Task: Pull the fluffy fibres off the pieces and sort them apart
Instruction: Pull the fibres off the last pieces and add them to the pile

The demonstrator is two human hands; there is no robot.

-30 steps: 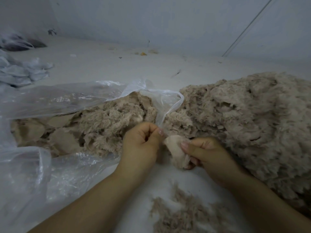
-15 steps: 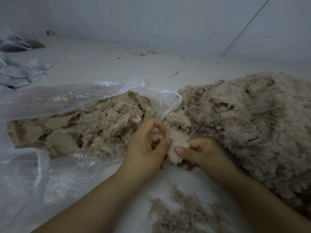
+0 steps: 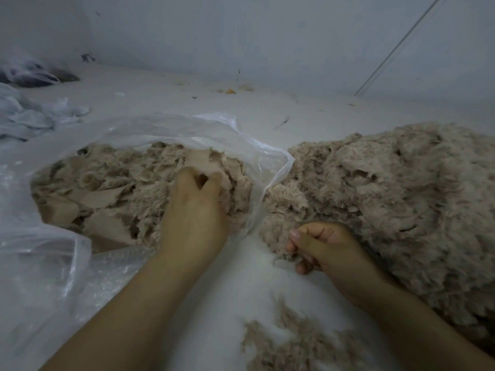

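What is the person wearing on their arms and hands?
Nothing that shows. Both forearms are bare, with no sleeves in view, and the left hand and right hand have no gloves, rings, watch or bracelets. The fingernails look short and plain.

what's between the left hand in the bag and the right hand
In the head view, the clear plastic bag's open edge and bare white surface.

Pieces point(image 3: 112, 194) in bag point(image 3: 67, 263) left, fibre heap point(image 3: 401, 188) right.

Beige fluffy fibres point(image 3: 388, 196), clear plastic bag point(image 3: 53, 263), white floor point(image 3: 241, 303), pale grey wall point(image 3: 267, 36).
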